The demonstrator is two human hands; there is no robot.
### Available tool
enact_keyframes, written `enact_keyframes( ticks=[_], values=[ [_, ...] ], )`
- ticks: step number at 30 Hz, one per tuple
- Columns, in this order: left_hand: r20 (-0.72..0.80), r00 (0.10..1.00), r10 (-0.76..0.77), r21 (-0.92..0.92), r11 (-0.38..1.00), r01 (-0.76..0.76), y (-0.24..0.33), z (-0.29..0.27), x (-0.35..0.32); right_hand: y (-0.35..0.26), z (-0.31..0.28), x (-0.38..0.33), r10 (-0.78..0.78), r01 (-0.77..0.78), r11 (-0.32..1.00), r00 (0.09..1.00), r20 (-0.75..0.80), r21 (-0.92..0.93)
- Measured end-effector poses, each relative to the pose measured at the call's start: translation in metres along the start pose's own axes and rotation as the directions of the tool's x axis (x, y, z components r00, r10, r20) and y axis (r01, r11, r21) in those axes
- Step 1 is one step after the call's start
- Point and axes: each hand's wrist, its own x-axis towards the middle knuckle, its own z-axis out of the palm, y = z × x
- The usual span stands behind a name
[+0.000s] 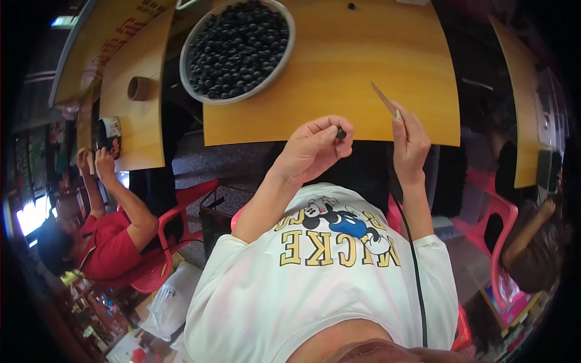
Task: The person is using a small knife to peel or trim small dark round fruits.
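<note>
Just past the table's near edge, my left hand (318,145) pinches a small dark round fruit (341,132) between thumb and curled fingers. My right hand (411,140) grips a small knife (382,98); its thin blade slants up and to the left over the table, apart from the fruit. At the back left of the table stands a large pale bowl (289,53), heaped with small, round, blue-black fruits (239,51) that look much like the held one. Which kind of fruit these are is too small to tell.
The yellow wooden table (363,54) has a lone dark fruit (351,6) near its far edge. On another table to the left are a brown cup (139,88) and a dark container (110,136), where a person in red (115,242) works. Another person (532,248) sits at right.
</note>
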Motion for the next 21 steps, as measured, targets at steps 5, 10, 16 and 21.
enact_keyframes(
  ticks=[5,10,16,21],
  values=[
    [0.056,0.992,0.113,0.002,0.994,-0.113,0.037,-0.006,-0.017,0.006,0.001,-0.009,0.080,-0.079,0.996,0.997,-0.012,0.048],
    [0.000,0.928,0.372,0.202,0.909,-0.364,0.101,-0.012,-0.022,0.006,-0.002,-0.013,0.167,-0.170,0.979,0.985,0.035,0.111],
    [-0.114,0.901,0.418,0.387,0.854,-0.347,0.115,-0.001,-0.018,-0.006,-0.002,-0.009,0.195,-0.213,0.939,0.976,0.095,0.269],
    [-0.245,0.952,0.185,0.299,0.948,-0.108,0.052,0.015,-0.001,-0.035,-0.010,0.005,0.183,-0.257,0.914,0.952,0.246,0.314]
  ],
)
